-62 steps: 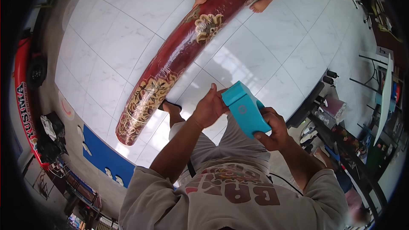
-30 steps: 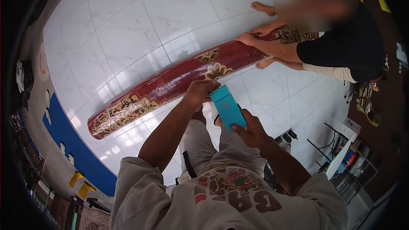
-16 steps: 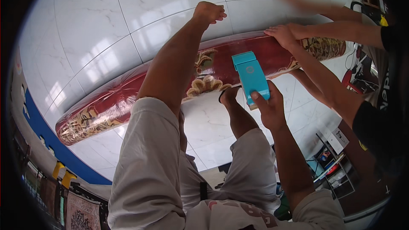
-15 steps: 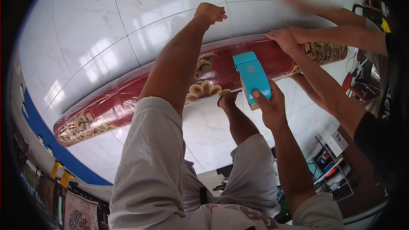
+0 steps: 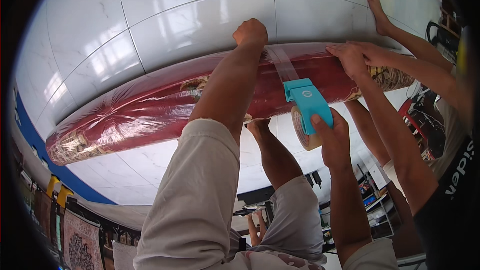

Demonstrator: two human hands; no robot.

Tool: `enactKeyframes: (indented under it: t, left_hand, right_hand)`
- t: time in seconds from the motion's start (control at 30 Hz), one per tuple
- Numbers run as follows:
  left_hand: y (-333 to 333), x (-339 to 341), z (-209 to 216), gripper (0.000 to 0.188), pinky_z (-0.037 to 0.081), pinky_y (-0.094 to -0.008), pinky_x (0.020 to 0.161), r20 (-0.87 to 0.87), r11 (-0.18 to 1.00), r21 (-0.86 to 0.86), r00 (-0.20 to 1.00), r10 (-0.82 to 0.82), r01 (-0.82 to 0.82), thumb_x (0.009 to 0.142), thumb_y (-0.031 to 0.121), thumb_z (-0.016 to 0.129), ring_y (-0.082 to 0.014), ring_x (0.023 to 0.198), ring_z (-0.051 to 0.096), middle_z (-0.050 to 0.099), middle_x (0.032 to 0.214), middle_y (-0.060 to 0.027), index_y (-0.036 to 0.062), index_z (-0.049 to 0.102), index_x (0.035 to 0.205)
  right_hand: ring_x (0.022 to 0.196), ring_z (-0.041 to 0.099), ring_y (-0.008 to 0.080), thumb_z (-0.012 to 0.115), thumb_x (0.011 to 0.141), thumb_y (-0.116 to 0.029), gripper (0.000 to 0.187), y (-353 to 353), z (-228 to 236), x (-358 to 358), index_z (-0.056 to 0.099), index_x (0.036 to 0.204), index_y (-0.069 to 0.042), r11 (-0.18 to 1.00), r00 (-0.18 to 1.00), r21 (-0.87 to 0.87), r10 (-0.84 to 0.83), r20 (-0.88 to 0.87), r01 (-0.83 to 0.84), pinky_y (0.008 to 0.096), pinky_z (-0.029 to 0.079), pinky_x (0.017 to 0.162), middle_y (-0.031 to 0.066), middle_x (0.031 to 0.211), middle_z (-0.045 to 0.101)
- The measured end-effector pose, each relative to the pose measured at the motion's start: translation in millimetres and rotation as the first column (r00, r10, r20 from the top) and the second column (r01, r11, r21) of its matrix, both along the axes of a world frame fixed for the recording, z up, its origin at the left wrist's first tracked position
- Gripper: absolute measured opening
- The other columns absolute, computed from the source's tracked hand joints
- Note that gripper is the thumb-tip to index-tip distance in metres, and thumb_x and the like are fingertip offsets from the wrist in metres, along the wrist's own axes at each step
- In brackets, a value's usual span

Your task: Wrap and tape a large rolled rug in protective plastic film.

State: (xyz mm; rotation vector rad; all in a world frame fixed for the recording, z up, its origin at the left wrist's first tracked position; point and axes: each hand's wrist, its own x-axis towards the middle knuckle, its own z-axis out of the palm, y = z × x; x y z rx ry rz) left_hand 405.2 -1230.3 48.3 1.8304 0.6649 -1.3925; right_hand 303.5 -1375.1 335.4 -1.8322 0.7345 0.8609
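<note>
A rolled carpet (image 5: 165, 115), red with a floral pattern and wrapped in clear plastic, lies across the floor. My right hand (image 5: 332, 137) grips a teal tape dispenser (image 5: 310, 101), thumb on top, with a roll of tape (image 5: 300, 125) below it. A clear tape strip (image 5: 282, 62) runs from the dispenser over the carpet toward its far edge. Near the strip's far end, my left hand (image 5: 251, 32) is closed at the carpet's far side; whatever its fingers hold is hidden. To the right, a co-worker's hands (image 5: 347, 55) rest on the carpet.
White tiled floor (image 5: 200, 25) surrounds the carpet. At the far right is the co-worker's bare foot (image 5: 379, 15). My own foot (image 5: 258, 126) stands at the carpet's near side. Beyond the lower left, patterned rugs (image 5: 80, 242) stand by a blue strip (image 5: 85, 185). Shelves (image 5: 382, 217) occupy the lower right.
The dispenser and my right hand have moved slightly right and nearer. A tape strip now shows across the carpet. My left hand has come down closer to the carpet's far edge.
</note>
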Motion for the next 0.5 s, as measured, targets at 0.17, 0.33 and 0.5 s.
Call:
enactKeyframes:
  t: [0.17,0.33,0.5]
  left_hand:
    - [33.5,-31.7,-20.8,0.031,0.048,-0.042,0.096,0.164,0.954,0.078,0.94,-0.299,0.29,0.089,0.026,0.058,-0.0275,0.117,0.06,0.065,0.123,-0.0101,0.0121,0.069,0.115]
    - [20.8,-19.8,22.5,0.044,0.042,-0.0441,0.105,0.362,0.969,-0.061,0.91,-0.201,0.238,0.099,0.04,0.043,-0.0261,0.128,0.052,0.056,0.137,-0.0086,0.0149,0.059,0.13]
    - [8.5,-59.4,53.5,0.067,0.021,-0.0502,0.117,0.595,0.836,-0.055,0.691,-0.412,0.546,0.099,0.06,0.021,-0.0247,0.146,0.022,0.025,0.158,-0.0055,0.0211,0.023,0.153]
  right_hand:
    - [0.075,0.059,0.0089,0.069,0.09,-0.033,0.041,11.4,6.7,-5.4,0.059,0.104,0.004,1.0,1.0,0.0,0.002,0.014,-0.002,0.0248,0.05,0.067,0.0065,0.087,0.065]
    - [0.074,0.06,0.0096,0.068,0.091,-0.035,0.042,3.6,15.0,-17.4,0.058,0.103,0.004,0.999,0.999,-0.01,0.031,-0.025,-0.032,0.0241,0.05,0.067,0.0071,0.085,0.064]
    - [0.075,0.061,0.0098,0.066,0.092,-0.038,0.044,17.3,30.1,-5.1,0.059,0.102,0.004,0.994,0.99,-0.084,0.065,-0.125,-0.076,0.0242,0.05,0.067,0.008,0.085,0.065]
